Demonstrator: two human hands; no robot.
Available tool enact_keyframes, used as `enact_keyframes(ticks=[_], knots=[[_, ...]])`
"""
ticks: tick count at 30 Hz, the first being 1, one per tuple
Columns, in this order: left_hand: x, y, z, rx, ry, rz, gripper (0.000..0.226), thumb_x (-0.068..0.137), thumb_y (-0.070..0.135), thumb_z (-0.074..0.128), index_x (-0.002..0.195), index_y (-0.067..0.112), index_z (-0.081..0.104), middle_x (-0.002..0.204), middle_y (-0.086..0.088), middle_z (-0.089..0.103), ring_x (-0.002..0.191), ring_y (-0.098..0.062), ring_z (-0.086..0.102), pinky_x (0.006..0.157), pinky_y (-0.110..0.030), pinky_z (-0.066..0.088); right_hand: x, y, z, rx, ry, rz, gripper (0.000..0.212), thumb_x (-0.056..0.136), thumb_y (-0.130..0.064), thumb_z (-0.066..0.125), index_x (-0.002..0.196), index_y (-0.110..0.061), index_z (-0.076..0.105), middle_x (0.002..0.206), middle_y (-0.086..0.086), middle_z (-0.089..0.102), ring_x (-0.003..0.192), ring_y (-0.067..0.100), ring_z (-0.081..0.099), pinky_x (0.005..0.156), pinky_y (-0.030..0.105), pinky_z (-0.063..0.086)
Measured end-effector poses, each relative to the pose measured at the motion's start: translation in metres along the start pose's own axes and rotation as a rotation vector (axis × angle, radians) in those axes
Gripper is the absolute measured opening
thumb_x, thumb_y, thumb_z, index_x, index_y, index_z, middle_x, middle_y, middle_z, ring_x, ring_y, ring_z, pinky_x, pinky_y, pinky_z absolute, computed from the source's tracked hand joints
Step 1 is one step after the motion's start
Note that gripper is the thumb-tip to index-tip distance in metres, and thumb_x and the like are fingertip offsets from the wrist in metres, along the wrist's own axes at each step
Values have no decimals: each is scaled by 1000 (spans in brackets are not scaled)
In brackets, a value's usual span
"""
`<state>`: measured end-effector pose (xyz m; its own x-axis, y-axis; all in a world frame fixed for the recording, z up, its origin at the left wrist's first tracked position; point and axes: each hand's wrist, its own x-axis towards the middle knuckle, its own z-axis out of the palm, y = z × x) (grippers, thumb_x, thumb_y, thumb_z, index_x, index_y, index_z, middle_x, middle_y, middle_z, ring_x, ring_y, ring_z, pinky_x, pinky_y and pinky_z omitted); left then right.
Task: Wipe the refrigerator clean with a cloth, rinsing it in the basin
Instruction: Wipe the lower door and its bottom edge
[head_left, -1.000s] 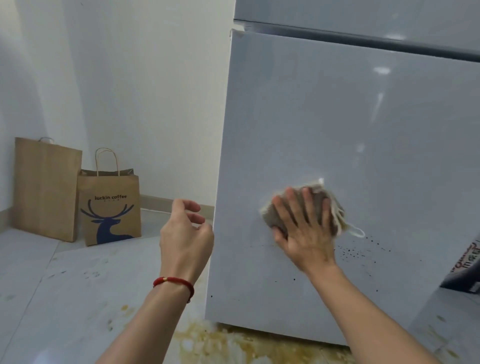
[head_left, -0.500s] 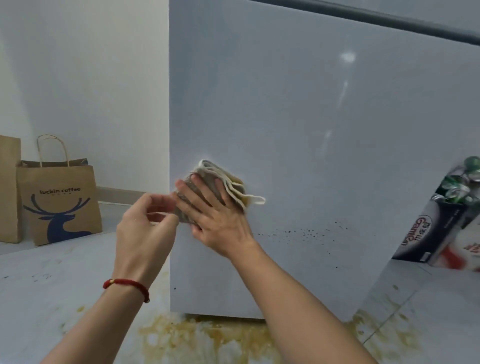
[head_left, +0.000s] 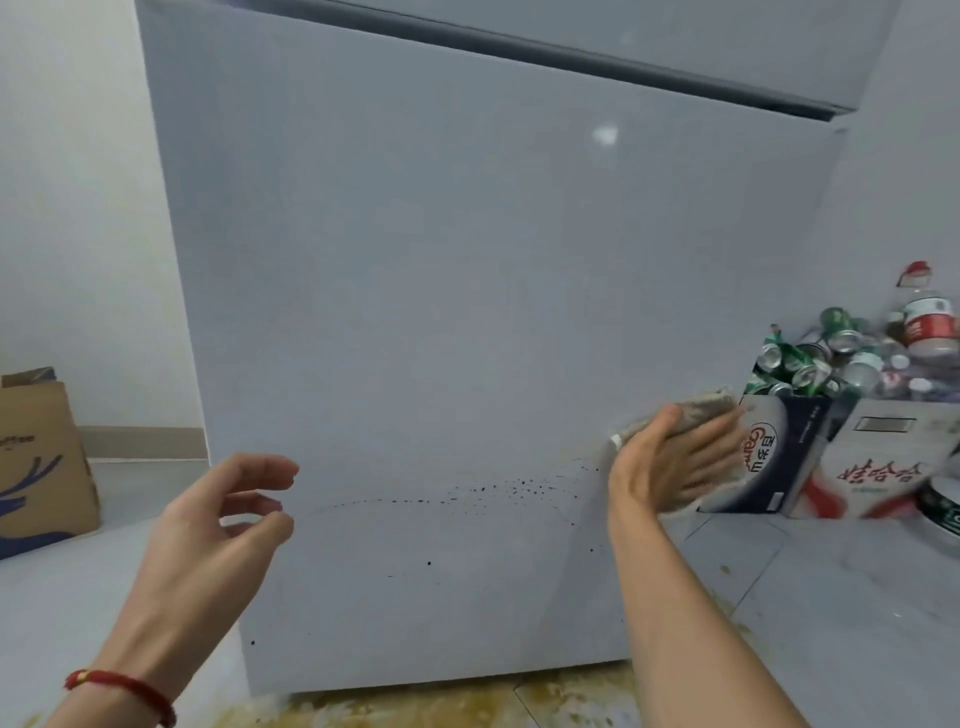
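- Fingers (head_left: 701, 447) of the right hand (head_left: 670, 462) lie straight and together, flat on the folded grey cloth (head_left: 696, 410), pressing it against the refrigerator door at its right edge, at about 3 o'clock in the view; the hand and cloth are motion-blurred.
- Fingers (head_left: 260, 475) of the left hand (head_left: 218, 525) are loosely curled and apart, holding nothing, hovering in front of the lower left part of the door at about 8 o'clock; whether they touch the door I cannot tell.
- Red string bracelet (head_left: 124, 688) circles the left wrist at 7 o'clock.
- Refrigerator door (head_left: 467, 291) is pale grey and fills the middle; a dark seam (head_left: 571, 54) crosses above it at 12 o'clock.
- Black specks (head_left: 498, 491) run in a curved line across the door between the two hands, with a few more lower down.
- Floor (head_left: 831, 597) is light tile, with a yellow-brown stain (head_left: 415, 706) along the refrigerator's base at 6 o'clock.
- Cardboard boxes (head_left: 831, 457) heaped with green cans (head_left: 800, 364) and plastic bottles (head_left: 927, 322) stand just right of the refrigerator, at 3 o'clock.
- Brown paper bag (head_left: 36, 457) with a blue print stands by the wall at 9 o'clock.
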<state>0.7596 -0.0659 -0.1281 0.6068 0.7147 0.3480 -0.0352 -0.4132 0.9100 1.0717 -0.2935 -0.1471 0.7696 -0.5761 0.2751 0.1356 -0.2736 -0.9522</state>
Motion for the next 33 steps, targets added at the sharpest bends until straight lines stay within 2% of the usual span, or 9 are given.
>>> enact_keyframes(ticks=[4, 7, 11, 13, 16, 21, 26, 30, 33], knots=[[-3, 25, 33, -40, -144, 54, 51, 90, -3, 61, 104, 45, 72, 110, 12, 67, 92, -4, 67, 78, -24, 51, -77, -25, 16, 25, -59, -1, 77, 102, -58, 11, 165, -20, -10, 173, 8, -16, 160, 33, -14, 127, 61, -3], [-2, 58, 77, -25, -194, 188, 52, 86, -7, 58, 105, 40, 72, 108, 23, 67, 108, -3, 63, 83, -18, 48, -128, -25, 18, -176, -137, -580, 77, 105, -52, 26, 166, -12, 4, 173, 20, -3, 158, 45, -5, 125, 67, 4], [4, 96, 111, -72, -154, 300, 51, 81, -12, 55, 101, 33, 72, 106, 25, 68, 107, -2, 61, 76, -10, 48, -23, -49, -8, -332, -225, -1251, 84, 98, -60, 39, 167, -28, 2, 174, 9, -7, 159, 40, -10, 124, 67, -6], [6, 103, 110, -86, -144, 310, 50, 82, -12, 54, 101, 32, 71, 105, 27, 67, 104, -2, 61, 74, -9, 48, 35, -59, -16, -371, -126, -1169, 86, 98, -68, 30, 165, -28, -5, 172, 8, -15, 159, 42, -8, 123, 68, -7], [5, 101, 97, -70, -129, 283, 49, 82, -11, 54, 100, 32, 71, 104, 30, 65, 98, -2, 61, 71, -7, 47, 65, -56, -19, -260, -44, -674, 87, 96, -76, 8, 163, -27, -15, 170, 7, -23, 158, 41, -11, 121, 72, -4], [6, 78, 57, -1, -69, 185, 50, 83, -10, 56, 94, 36, 71, 97, 20, 69, 84, -6, 65, 56, -16, 51, -28, -49, 7, 13, -40, 0, 80, 100, -68, 8, 164, -27, -15, 173, 5, -19, 159, 34, -14, 123, 70, 2], [3, 57, 49, 2, 20, 130, 44, 85, -5, 60, 90, 37, 71, 91, 18, 73, 88, -15, 71, 80, -43, 58, -201, -48, 38, -230, -215, -629, 76, 105, -54, 31, 166, -13, 15, 172, 23, 4, 156, 51, 2, 121, 73, 9], [-9, 45, 56, 35, -39, 119, 43, 84, -5, 59, 94, 35, 71, 96, 15, 72, 86, -10, 68, 71, -28, 57, -128, 20, 20, -321, -273, -1271, 79, 101, -59, 50, 166, -30, 16, 175, 7, 4, 160, 40, 6, 121, 73, 6], [-18, 32, 53, 84, -59, 109, 45, 83, -8, 59, 96, 34, 70, 100, 11, 71, 88, -7, 66, 69, -23, 55, -35, 66, -9, -450, -216, -1031, 86, 101, -69, 27, 166, -23, -7, 172, 12, -15, 158, 42, -9, 119, 74, -8]])
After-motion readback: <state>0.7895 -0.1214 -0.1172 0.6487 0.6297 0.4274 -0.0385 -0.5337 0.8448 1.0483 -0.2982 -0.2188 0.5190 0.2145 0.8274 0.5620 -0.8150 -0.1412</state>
